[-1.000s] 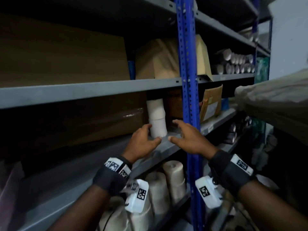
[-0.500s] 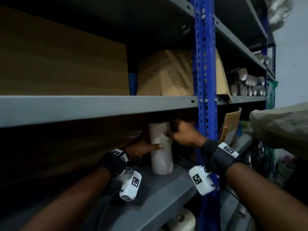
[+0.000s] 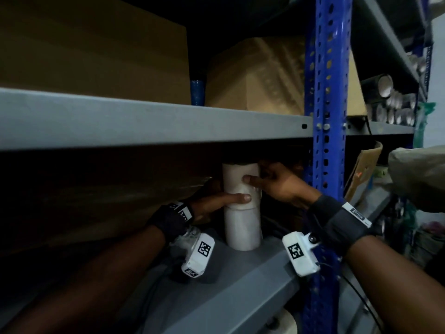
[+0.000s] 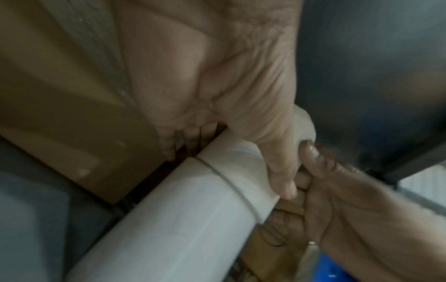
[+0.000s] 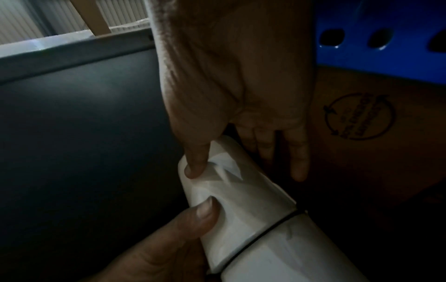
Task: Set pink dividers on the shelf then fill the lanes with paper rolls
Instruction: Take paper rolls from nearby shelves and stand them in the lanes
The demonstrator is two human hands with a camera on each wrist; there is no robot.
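Observation:
Two white paper rolls stand stacked upright on the grey shelf (image 3: 240,285), the upper roll (image 3: 237,175) on the lower roll (image 3: 243,227). My left hand (image 3: 212,203) grips the upper roll from the left, with its thumb (image 3: 237,197) across the front near the seam. From the right, my right hand (image 3: 279,184) holds the same roll, thumb (image 3: 251,180) on its face and fingers behind. The left wrist view shows my left hand (image 4: 241,114) wrapped on the upper roll (image 4: 236,171). In the right wrist view my right hand (image 5: 229,85) has its thumb on that roll (image 5: 241,200). No pink divider is in view.
A large brown carton (image 3: 108,194) stands close to the left of the rolls and another box (image 5: 362,124) to the right. The shelf above (image 3: 144,119) sits just over the upper roll. A blue upright (image 3: 322,116) is at the right, with more rolls (image 3: 287,321) below.
Both hands have reached from the shelf's front edge deeper in and up onto the upper roll, which they now hold. The view has dropped lower and moved closer.

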